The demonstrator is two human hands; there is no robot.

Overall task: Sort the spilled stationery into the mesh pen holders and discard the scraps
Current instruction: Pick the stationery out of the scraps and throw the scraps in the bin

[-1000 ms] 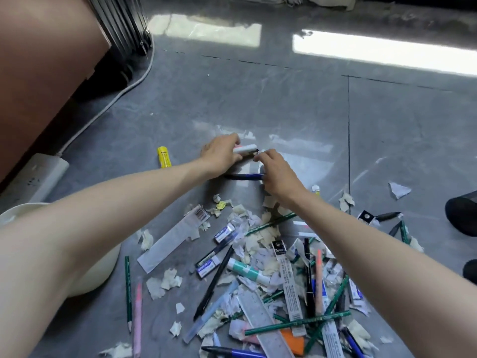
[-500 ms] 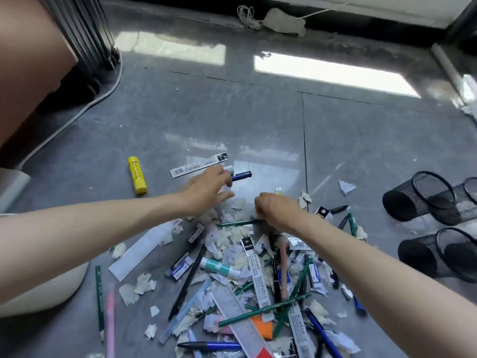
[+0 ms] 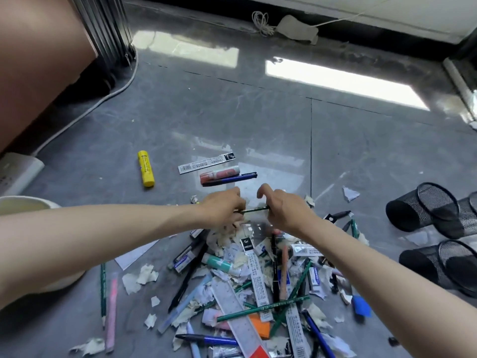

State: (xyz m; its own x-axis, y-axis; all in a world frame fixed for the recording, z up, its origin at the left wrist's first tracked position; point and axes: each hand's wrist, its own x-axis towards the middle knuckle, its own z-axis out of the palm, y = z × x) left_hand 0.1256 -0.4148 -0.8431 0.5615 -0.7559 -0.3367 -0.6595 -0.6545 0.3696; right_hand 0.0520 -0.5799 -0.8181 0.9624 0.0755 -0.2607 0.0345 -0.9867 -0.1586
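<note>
A heap of spilled stationery (image 3: 260, 288) lies on the grey floor: pens, green pencils, rulers, refill packs, erasers and torn paper scraps. Over its far edge my left hand (image 3: 223, 209) and my right hand (image 3: 284, 209) hold a green pencil (image 3: 255, 209) by its two ends, just above the heap. Beyond the hands lie a blue pen (image 3: 232, 178), a red and white correction pen (image 3: 219, 174) and a labelled refill pack (image 3: 206, 162). A yellow glue stick (image 3: 146, 168) lies farther left. Black mesh pen holders (image 3: 423, 206) lie on their sides at the right.
A white bowl-like bin (image 3: 23, 206) sits at the left edge behind my left arm. A white power strip (image 3: 18, 171) and its cable (image 3: 103, 99) run along a brown cabinet at far left. A green pencil (image 3: 103, 293) and pink pen (image 3: 111, 311) lie apart at lower left.
Both hands drew back from the far items toward the heap. The left hand let go of the correction pen and blue pen, which now lie on the floor. Both hands took hold of a green pencil.
</note>
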